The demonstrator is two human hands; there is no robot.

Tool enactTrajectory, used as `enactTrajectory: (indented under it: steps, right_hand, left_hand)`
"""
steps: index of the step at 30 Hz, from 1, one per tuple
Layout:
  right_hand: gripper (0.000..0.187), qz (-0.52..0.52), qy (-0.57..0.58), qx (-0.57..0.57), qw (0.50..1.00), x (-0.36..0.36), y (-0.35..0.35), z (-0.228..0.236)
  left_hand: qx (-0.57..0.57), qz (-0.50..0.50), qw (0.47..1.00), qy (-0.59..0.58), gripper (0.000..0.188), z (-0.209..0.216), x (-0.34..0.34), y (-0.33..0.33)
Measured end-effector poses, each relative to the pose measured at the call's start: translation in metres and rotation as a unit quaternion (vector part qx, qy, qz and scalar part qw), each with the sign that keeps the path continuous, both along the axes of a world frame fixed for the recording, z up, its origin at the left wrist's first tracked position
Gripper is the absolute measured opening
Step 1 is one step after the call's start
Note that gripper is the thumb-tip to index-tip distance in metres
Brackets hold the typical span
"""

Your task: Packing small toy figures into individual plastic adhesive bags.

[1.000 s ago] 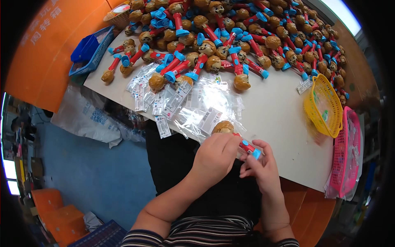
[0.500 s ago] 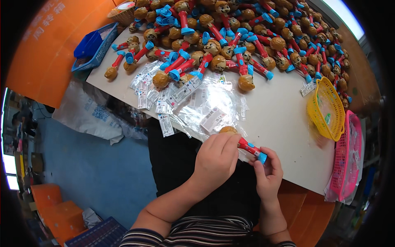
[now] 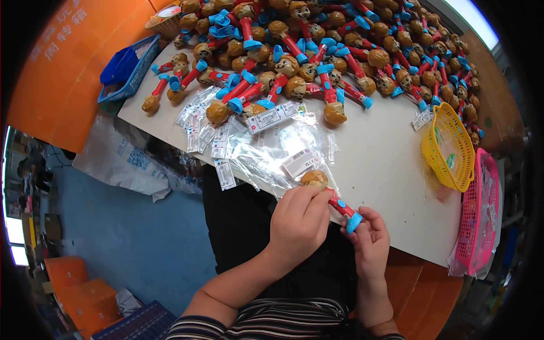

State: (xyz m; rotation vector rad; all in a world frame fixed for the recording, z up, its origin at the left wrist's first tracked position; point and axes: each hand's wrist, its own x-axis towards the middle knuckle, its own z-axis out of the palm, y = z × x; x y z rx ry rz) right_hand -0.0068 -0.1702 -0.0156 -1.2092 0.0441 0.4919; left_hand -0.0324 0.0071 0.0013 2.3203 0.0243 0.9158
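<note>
At the table's near edge, my left hand (image 3: 297, 221) is closed around the upper part of a figure-headed toy (image 3: 341, 207). The toy has a brown-haired head, a red handle and a flared blue end. Its head pokes out beyond my left fingers, and the handle slants down to the right. My right hand (image 3: 371, 241) has bent fingers and touches the blue end. Just past the toy's head lie clear plastic bags (image 3: 289, 136) with printed labels, fanned out across the table (image 3: 391, 181).
Many similar toys (image 3: 326, 85) are heaped over the far side. A blue basket (image 3: 139, 65) stands at the far left, with a yellow basket (image 3: 430, 150) and a pink basket (image 3: 467, 232) along the right edge. A plastic sack (image 3: 124, 158) lies below the table's left side.
The toy has tilted so its blue end points further down and its head shows more. My right fingers have curled in beside the blue end. The left hand has barely moved.
</note>
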Motion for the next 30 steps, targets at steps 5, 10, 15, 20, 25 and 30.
enactTrajectory:
  steps: [5,10,15,20,25,30]
  right_hand:
    - [0.036,-0.049,-0.24,-0.126,0.961,-0.008,0.013,-0.01]
    - [0.036,-0.04,-0.534,-0.274,0.798,0.0,0.016,-0.012]
    - [0.034,-0.052,-0.514,-0.22,0.827,0.01,0.005,-0.012]
    - [0.035,-0.063,-0.538,-0.23,0.808,0.008,0.007,-0.018]
    - [0.035,-0.085,-0.568,-0.265,0.774,0.008,0.014,-0.021]
    - [0.034,-0.097,-0.566,-0.272,0.772,0.009,0.021,-0.017]
  left_hand:
    - [-0.008,-0.007,1.0,0.016,0.027,-0.001,-0.002,-0.002]
    - [-0.015,-0.038,0.999,-0.009,0.025,0.004,0.001,-0.006]
    - [-0.007,-0.073,0.997,0.012,0.026,0.007,-0.002,-0.006]
    - [-0.019,-0.069,0.997,0.022,0.025,0.007,-0.004,-0.007]
    - [-0.024,-0.079,0.996,0.018,0.024,0.007,-0.005,-0.011]
    - [-0.019,-0.075,0.997,0.017,0.025,0.005,-0.008,-0.013]
